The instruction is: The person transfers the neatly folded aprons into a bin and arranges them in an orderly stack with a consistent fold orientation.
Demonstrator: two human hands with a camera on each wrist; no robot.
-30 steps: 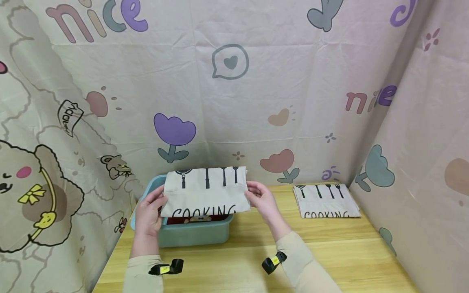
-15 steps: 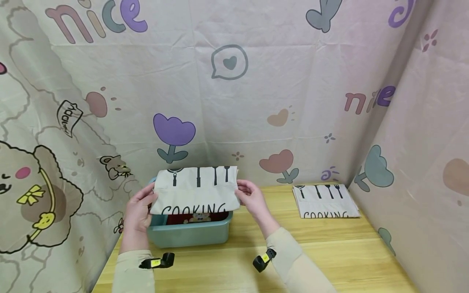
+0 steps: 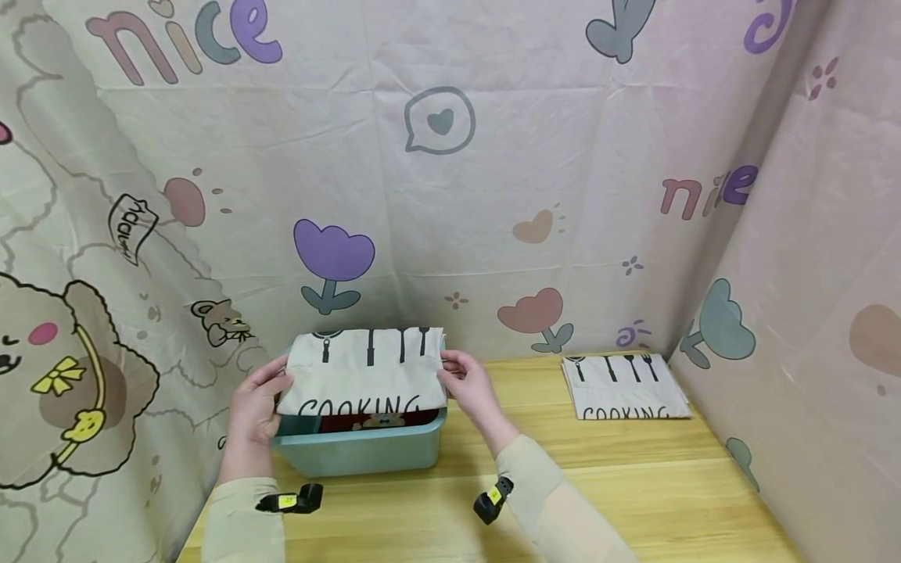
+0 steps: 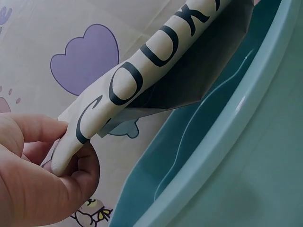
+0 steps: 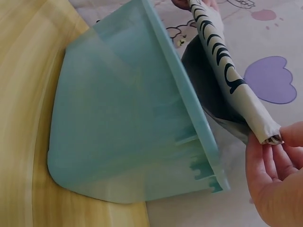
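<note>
At seven o'clock, my left hand (image 3: 257,403) and right hand (image 3: 475,391) pinched opposite ends of the folded COOKING-print cloth (image 3: 362,378) above the teal plastic bin (image 3: 359,453). I judged this positioning; next seemed to call for keeping it level.

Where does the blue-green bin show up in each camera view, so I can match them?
Head: the blue-green bin is low, left of centre, partly hidden by the held folded cloth.
Left wrist: along the right side, running off the frame.
Right wrist: large, in the left and middle.
Shared landmark: the purple tulip on the backdrop.
</note>
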